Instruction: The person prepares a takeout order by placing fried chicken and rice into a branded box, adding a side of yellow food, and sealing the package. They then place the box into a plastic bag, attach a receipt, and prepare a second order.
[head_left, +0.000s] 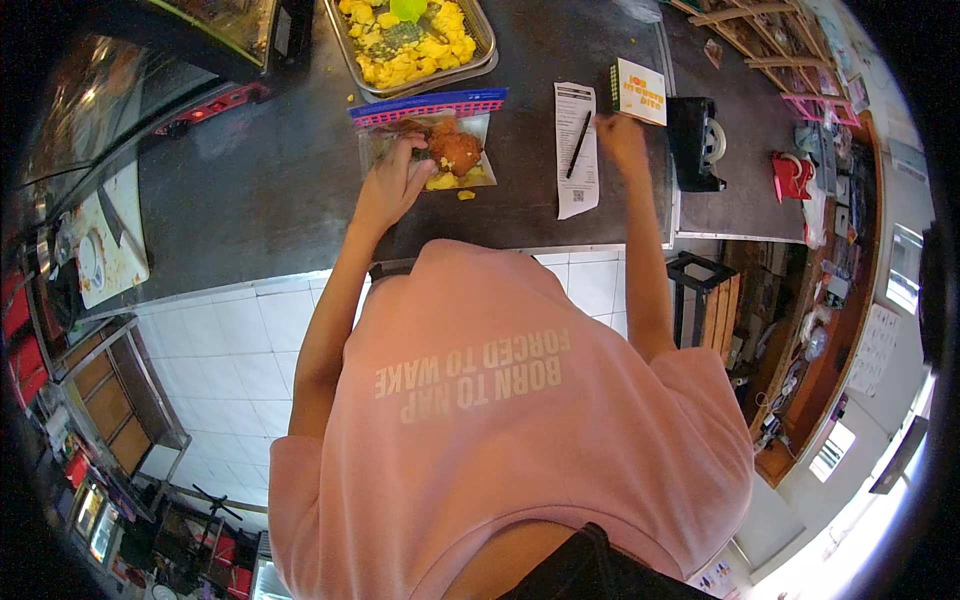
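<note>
On the dark counter lies a clear plastic pouch with a blue and pink top band (427, 106), over or around a pale sheet. A piece of fried food (455, 150) and yellow scrambled-egg-like pieces (442, 181) show there. My left hand (396, 176) rests on the pouch's left part, fingers bent; whether they pinch anything is unclear. My right hand (621, 139), slightly blurred, is at the near side of a small white box with orange lettering (641, 90); its fingertips are hard to make out. Left of that hand lies a printed paper slip (576, 199) with a black pen (579, 144) on it.
A metal tray (487, 64) of yellow food stands at the far edge of view. Right of the box is a black tape dispenser (694, 142); a red one (793, 176) stands farther right. A stained cutting board with a knife (112, 217) lies at the left.
</note>
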